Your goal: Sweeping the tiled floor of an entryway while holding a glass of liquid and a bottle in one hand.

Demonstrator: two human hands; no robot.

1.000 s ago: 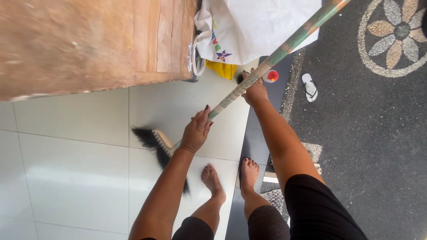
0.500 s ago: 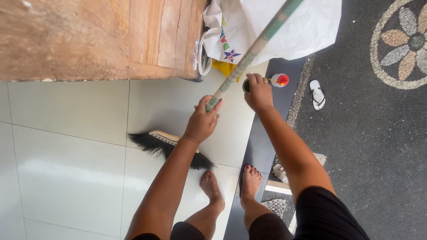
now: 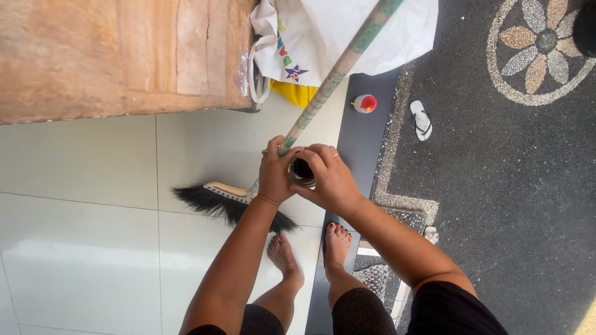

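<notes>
My left hand (image 3: pixel 275 175) grips the lower part of a long broom handle (image 3: pixel 338 65) with worn green and tan paint. The broom's black bristle head (image 3: pixel 223 201) rests on the white floor tiles (image 3: pixel 93 217) just in front of my bare feet. My right hand (image 3: pixel 330 180) holds a small round container (image 3: pixel 302 172) with a dark inside and a shiny rim, close against my left hand. Both hands meet at the middle of the view.
A large brown wooden piece of furniture (image 3: pixel 118 56) fills the upper left. A white bag (image 3: pixel 323 37) over something yellow lies beside it. A small bottle with a red cap (image 3: pixel 365 103) and a white sandal (image 3: pixel 421 120) lie on the dark paving with a pebble flower pattern (image 3: pixel 540 43).
My right hand has let go of the broom handle, picked up the small container from the floor near the red-capped bottle and brought it to my left hand. The broom head has stopped.
</notes>
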